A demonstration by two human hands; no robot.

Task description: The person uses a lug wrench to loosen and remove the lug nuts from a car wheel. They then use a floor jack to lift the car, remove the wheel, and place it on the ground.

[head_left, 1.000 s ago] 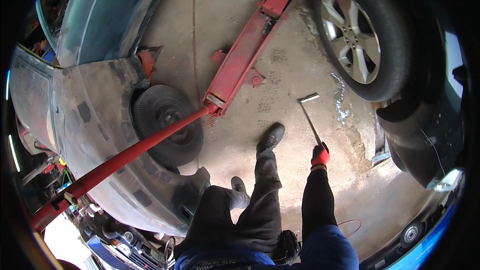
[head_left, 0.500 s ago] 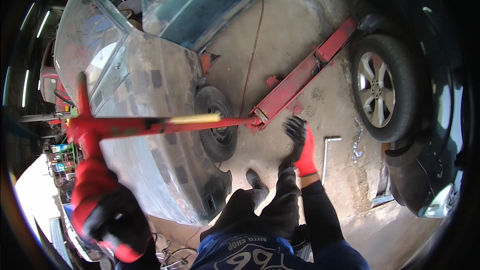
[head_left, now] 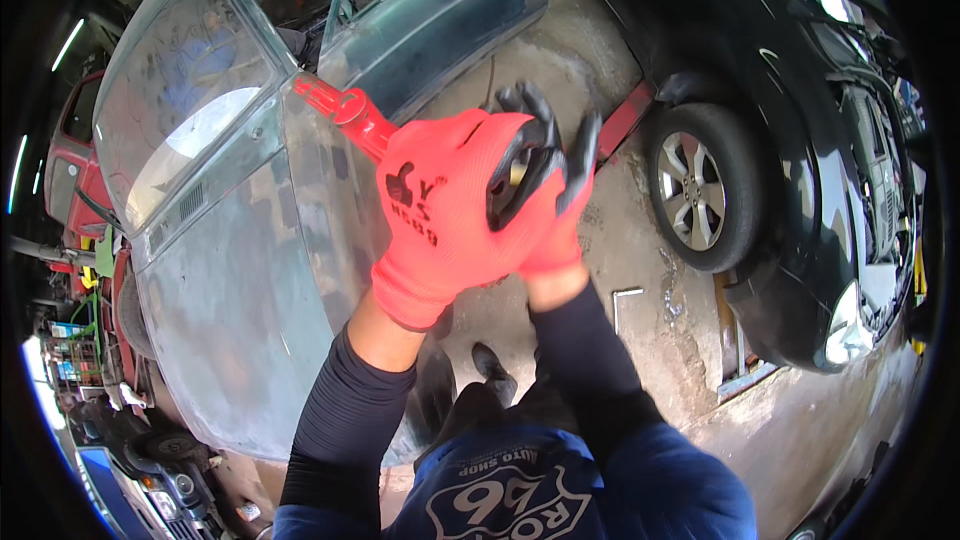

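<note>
My left hand (head_left: 450, 205), in a red glove with black fingers, is closed around the red handle (head_left: 355, 120) of a floor jack. One end of the handle's crossbar sticks out beyond the fist toward the upper left. A pale yellowish bit shows through the gap between the dark fingers. Right against it, partly behind, is my right hand (head_left: 568, 215) in a matching glove. Black fingertips there stretch upward and apart; whether the palm touches the handle is hidden. Beyond the hands the jack's red body (head_left: 625, 125) reaches toward the dark car; most of the shaft is covered.
On the left stands a car body with worn, patchy paint (head_left: 240, 290) and a teal open door (head_left: 440, 30). A black car (head_left: 800, 190) with a silver-spoked wheel (head_left: 692, 178) stands on the right. A bent metal bar (head_left: 617, 310) lies on the concrete floor.
My left hand and the handle's crossbar have come from the far left to the middle. The right hand has moved up and left to meet them. The whole view has shifted.
</note>
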